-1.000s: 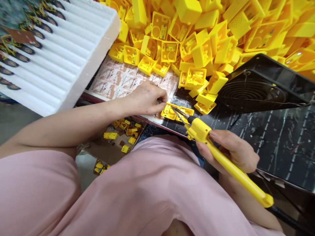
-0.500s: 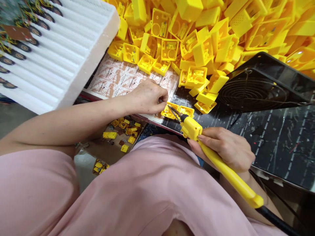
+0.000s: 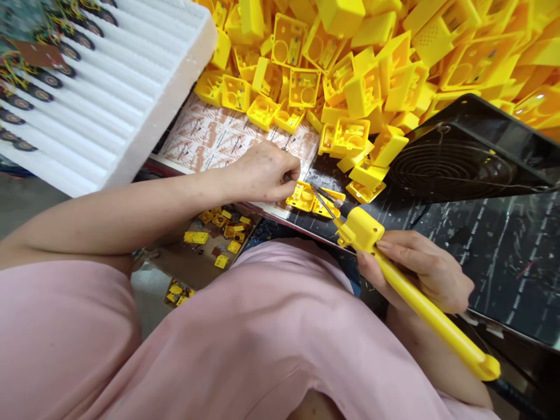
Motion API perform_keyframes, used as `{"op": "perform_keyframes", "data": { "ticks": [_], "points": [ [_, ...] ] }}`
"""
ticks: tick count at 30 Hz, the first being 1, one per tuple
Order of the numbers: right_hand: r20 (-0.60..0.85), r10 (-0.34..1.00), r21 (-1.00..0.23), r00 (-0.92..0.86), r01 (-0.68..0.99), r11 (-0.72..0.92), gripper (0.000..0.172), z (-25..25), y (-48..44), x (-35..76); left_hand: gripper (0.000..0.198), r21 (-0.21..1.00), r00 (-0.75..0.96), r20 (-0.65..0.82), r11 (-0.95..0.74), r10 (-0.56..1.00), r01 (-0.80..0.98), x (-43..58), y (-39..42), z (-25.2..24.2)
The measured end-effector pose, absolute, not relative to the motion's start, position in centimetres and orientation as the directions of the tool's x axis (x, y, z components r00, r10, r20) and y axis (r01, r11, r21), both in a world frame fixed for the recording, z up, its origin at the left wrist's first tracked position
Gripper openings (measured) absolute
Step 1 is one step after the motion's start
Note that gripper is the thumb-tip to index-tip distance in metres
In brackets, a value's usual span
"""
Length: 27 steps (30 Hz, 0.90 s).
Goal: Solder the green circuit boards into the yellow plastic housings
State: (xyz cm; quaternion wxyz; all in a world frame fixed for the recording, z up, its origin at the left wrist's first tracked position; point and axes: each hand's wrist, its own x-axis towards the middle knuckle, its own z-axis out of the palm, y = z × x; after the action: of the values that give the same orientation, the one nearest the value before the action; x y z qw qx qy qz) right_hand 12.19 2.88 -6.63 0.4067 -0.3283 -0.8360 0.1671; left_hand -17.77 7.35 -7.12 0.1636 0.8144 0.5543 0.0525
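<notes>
My left hand (image 3: 262, 172) is closed in a pinch at the near table edge, its fingertips against a small open yellow plastic housing (image 3: 301, 196). What the fingers pinch is too small to make out. My right hand (image 3: 422, 269) is wrapped round the handle of a yellow soldering iron (image 3: 406, 290). The iron's metal tip points up and left into the housing, close to my left fingertips. A second open housing (image 3: 330, 204) lies right beside the first.
A big heap of yellow housings (image 3: 363, 64) fills the back of the table. A black fan unit (image 3: 455, 163) stands at the right. A white foam tray (image 3: 114, 93) with circuit boards sits at the left. A printed label sheet (image 3: 219, 137) lies under my left hand. Yellow scraps (image 3: 219, 224) lie below.
My right hand drew the soldering iron back to the right after pushing it in toward the housing. My left hand stayed pinched at the housing.
</notes>
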Motion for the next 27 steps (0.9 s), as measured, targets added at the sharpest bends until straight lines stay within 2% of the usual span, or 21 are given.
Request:
{"op": "perform_keyframes", "data": {
  "ticks": [3,6,9,11,15,17,19,21,24,27],
  "points": [
    [0.583,0.744,-0.596,-0.327,0.450,0.665,0.067,-8.1,2.5,12.5,0.022,0.345,0.385,-0.054,-0.345,0.921,0.873,-17.9,7.0,-7.1],
    [0.623,0.716,-0.578,-0.315,0.432,0.692,0.073,-9.3,2.8,13.1,0.031,0.478,0.331,0.109,-0.342,0.937,0.809,-19.4,6.6,-6.1],
    [0.630,0.700,-0.568,-0.337,0.415,0.711,0.073,-9.4,3.2,13.6,0.040,0.580,0.149,0.185,-0.230,0.971,0.781,-22.2,5.6,-4.7],
    [0.611,0.719,-0.565,-0.332,0.454,0.689,0.070,-9.1,3.5,13.7,0.038,0.557,0.115,0.166,-0.189,0.979,0.808,-23.8,4.5,-4.4],
    [0.610,0.697,-0.519,-0.378,0.473,0.712,0.058,-8.3,3.7,13.3,0.036,0.455,0.230,0.133,-0.266,0.964,0.850,-24.1,2.6,-6.1],
    [0.602,0.697,-0.516,-0.390,0.476,0.712,0.054,-8.1,3.8,13.0,0.033,0.518,0.239,0.149,-0.282,0.960,0.807,-23.0,2.7,-7.6],
    [0.625,0.673,-0.501,-0.397,0.457,0.735,0.054,-8.0,3.9,12.6,0.025,0.615,0.210,0.241,-0.316,0.948,0.722,-21.8,3.4,-8.7],
    [0.650,0.649,-0.489,-0.395,0.436,0.755,0.054,-7.9,4.0,12.4,0.021,0.655,0.181,0.354,-0.381,0.918,0.653,-20.8,4.5,-9.5],
    [0.640,0.672,-0.510,-0.373,0.448,0.734,0.055,-8.0,3.9,12.5,0.017,0.614,0.253,0.435,-0.490,0.864,0.619,-19.8,5.8,-9.9],
    [0.649,0.679,-0.527,-0.344,0.440,0.727,0.058,-8.9,3.8,13.2,0.016,0.572,0.355,0.372,-0.513,0.858,0.640,-19.2,6.5,-9.9]
  ]
}}
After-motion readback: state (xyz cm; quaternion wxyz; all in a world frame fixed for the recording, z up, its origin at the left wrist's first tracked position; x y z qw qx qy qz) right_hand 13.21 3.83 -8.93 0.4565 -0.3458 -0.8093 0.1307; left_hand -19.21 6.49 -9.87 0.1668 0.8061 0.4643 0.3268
